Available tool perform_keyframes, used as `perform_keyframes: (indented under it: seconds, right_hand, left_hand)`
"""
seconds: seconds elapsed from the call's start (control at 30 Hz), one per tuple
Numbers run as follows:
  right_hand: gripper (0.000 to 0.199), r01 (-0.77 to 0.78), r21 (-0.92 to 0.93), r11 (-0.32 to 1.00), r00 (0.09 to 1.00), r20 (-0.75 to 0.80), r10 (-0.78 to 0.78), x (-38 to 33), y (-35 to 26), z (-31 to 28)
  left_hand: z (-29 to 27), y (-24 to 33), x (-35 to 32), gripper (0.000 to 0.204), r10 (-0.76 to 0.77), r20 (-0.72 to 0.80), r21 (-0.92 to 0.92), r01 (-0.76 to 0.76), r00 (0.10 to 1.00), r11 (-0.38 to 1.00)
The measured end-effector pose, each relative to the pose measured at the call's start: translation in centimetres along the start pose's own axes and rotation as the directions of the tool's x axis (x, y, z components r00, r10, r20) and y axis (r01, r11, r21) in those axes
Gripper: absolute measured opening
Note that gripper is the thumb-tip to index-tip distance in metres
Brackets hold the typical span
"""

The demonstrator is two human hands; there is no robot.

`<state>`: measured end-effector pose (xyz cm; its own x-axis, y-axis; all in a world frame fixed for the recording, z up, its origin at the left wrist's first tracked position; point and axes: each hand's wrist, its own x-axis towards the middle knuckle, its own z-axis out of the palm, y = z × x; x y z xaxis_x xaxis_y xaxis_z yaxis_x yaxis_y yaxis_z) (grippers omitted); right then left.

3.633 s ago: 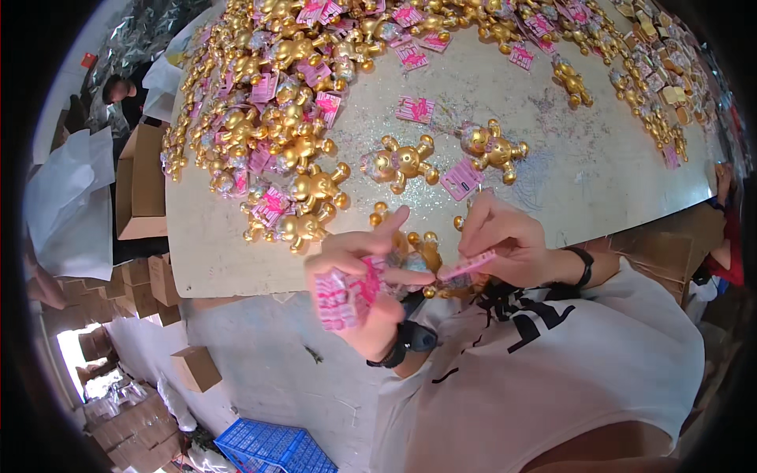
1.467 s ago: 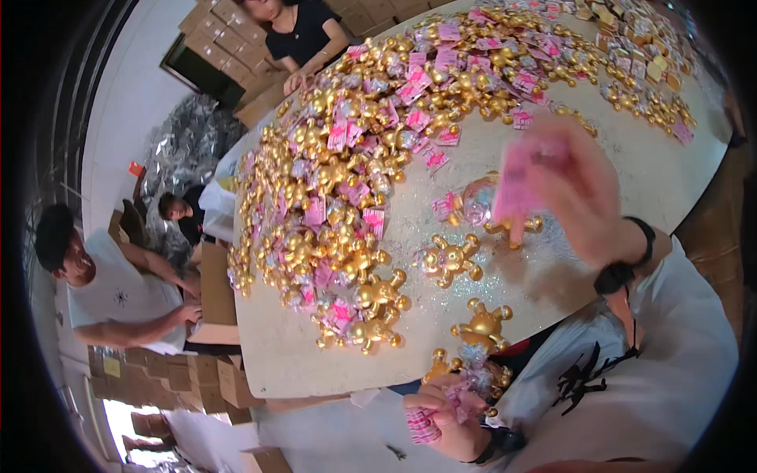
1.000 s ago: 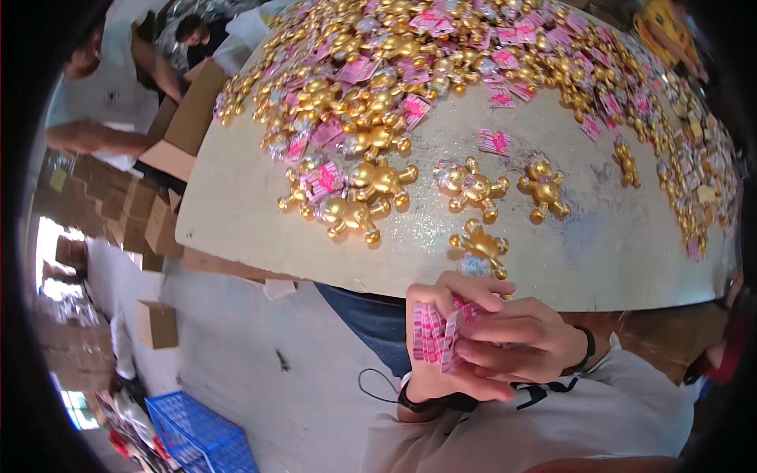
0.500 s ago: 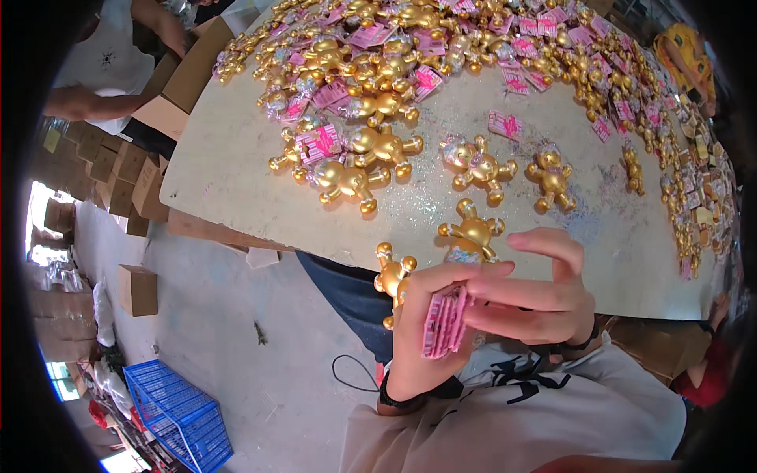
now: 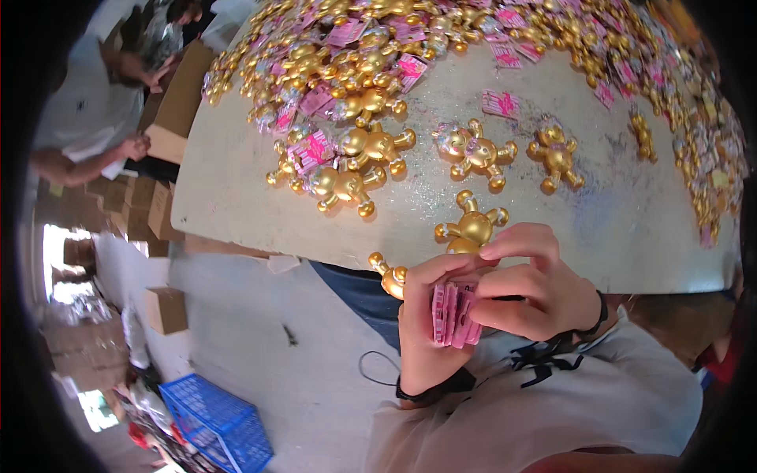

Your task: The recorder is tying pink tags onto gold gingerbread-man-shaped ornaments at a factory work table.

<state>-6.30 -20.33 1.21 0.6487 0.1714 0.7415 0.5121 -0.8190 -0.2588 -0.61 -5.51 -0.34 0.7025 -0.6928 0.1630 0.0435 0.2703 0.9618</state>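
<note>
My left hand closed around the pink tags, fanned so one could be taken. My right hand pinched their edge; a gold bear sat at twelve o'clock on the table.

I see a pale worktop whose far part is heaped with gold bear figures and pink tags. Nearer lie two single gold bears with one pink striped tag just beyond them. At left a person in a white shirt leans over cardboard boxes. A blue plastic crate and a small carton sit on the floor
</note>
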Motion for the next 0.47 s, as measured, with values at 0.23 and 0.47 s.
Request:
perform_keyframes:
  seconds: [0.23, 0.47]
  right_hand:
    - [0.015, 0.008, 0.084, 0.996, 0.997, -0.078, -0.002, -0.9, -1.0, 1.1]
    - [0.020, 0.002, 0.149, 0.989, 0.994, -0.113, 0.015, -0.8, -1.5, 2.5]
  left_hand:
    - [0.2, 0.3, -0.3, 0.052, -0.013, -0.109, 0.011, 0.014, 0.994, 1.000]
    - [-0.8, 0.6, -1.1, 0.058, -0.055, -0.103, 0.149, 0.070, 0.993, 0.986]
